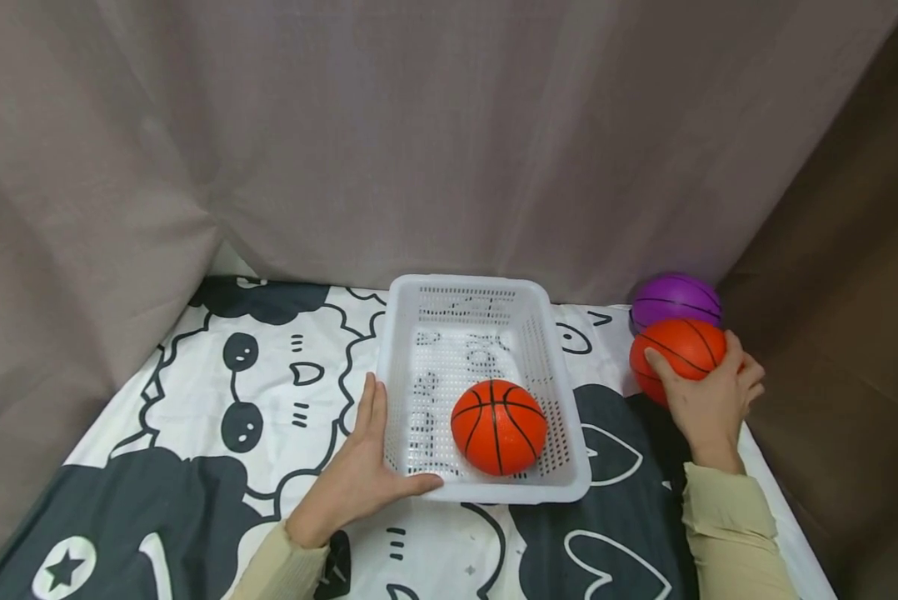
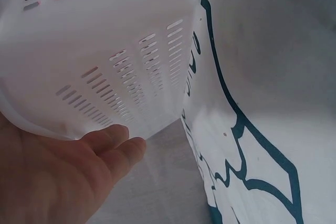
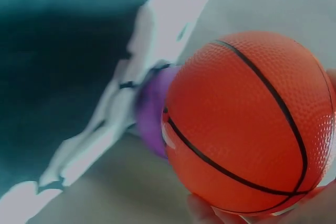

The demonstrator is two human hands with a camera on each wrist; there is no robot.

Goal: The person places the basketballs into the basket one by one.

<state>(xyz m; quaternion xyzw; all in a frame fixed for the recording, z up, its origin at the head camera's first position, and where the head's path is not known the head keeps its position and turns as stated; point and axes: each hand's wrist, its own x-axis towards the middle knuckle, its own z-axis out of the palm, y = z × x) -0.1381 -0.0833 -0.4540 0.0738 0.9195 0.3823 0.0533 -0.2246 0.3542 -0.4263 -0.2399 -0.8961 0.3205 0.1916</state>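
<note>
An orange toy basketball [image 1: 677, 350] with black lines is gripped by my right hand [image 1: 711, 404], thumb on its near left side and fingers over its right. In the right wrist view this ball [image 3: 247, 119] covers part of a purple ball [image 3: 153, 111]. At the near left corner of a white perforated plastic basket [image 1: 470, 492], my left hand [image 1: 359, 471] rests with fingers straight along the outer wall and thumb over the front rim. Another orange basketball [image 1: 499, 427] sits inside the basket, near its front right.
Behind the gripped ball, the purple ball [image 1: 676, 302] lies by the curtain at the back right. A black-and-white patterned cloth [image 1: 269, 400] covers the surface. Grey-brown curtains [image 1: 389, 142] hang behind and at both sides.
</note>
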